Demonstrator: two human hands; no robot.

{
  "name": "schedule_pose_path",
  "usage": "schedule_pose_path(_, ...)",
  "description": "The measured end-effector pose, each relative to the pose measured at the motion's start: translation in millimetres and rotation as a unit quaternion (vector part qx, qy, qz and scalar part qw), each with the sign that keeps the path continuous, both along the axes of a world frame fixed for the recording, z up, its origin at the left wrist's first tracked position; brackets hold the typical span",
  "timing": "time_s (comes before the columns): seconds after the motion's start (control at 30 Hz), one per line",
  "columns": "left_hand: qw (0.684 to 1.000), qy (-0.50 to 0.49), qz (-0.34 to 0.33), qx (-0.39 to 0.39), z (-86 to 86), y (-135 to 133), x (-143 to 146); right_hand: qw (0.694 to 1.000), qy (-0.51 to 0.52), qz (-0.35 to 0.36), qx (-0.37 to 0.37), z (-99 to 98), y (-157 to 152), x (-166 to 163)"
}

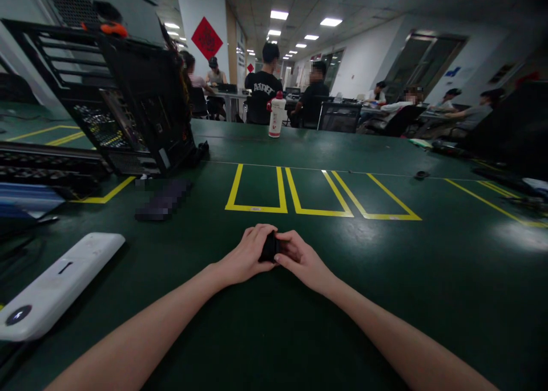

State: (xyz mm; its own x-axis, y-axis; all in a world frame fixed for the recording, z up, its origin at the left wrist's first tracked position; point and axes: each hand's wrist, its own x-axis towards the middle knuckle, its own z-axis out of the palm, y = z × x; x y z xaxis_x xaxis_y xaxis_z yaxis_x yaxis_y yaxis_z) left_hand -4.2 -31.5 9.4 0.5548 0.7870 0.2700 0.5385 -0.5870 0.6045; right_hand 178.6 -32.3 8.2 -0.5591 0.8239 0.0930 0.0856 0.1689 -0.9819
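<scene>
Forearms [171, 317] of mine slant inward over the dark green tabletop [274, 339], and on my left lies a white device [72, 279] with a dark slot and a round dark spot. Straight ahead, a small black block [269, 248] sits between my hands. My left fingers [262, 233] wrap its left and far sides; my right fingers [286, 260] pinch its right side, thumb against forefinger. Both hands touch it, the left covering more. So much is hidden that I cannot tell its long axis, nor whether it rests on the tabletop.

Just past it are three yellow outlines [231, 193]; small labels on the near edges of the left and right ones are too tiny to read. Off to their left lies a blurred dark slab [162, 201], with a computer case [154, 111] behind it. Farther ahead stands a red-topped white bottle [276, 120], its red print illegible to me. Beyond, a seated person's black shirt [262, 100] has pale lettering I cannot read surely, and a red diamond sign [206, 38] carries an unclear character.
</scene>
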Motion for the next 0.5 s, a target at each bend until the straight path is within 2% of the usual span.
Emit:
schedule_pose_path(0.2, 1.000, 0.004, 0.000, -0.008, -0.3, 0.6, -0.3, 0.999, 0.017, -0.040, 0.000, -3.5, 3.9, -3.5)
schedule_pose_path(0.33, 1.000, 0.006, -0.006, -0.027, 2.0, -0.6, -1.4, 0.999, -0.008, -0.047, -0.016, -2.2, 4.9, -3.0)
schedule_pose_path(0.5, 1.000, 0.002, 0.005, -0.018, -1.9, 0.3, -1.5, 1.000, -0.014, -0.002, 0.005, 0.4, 1.9, 1.0)
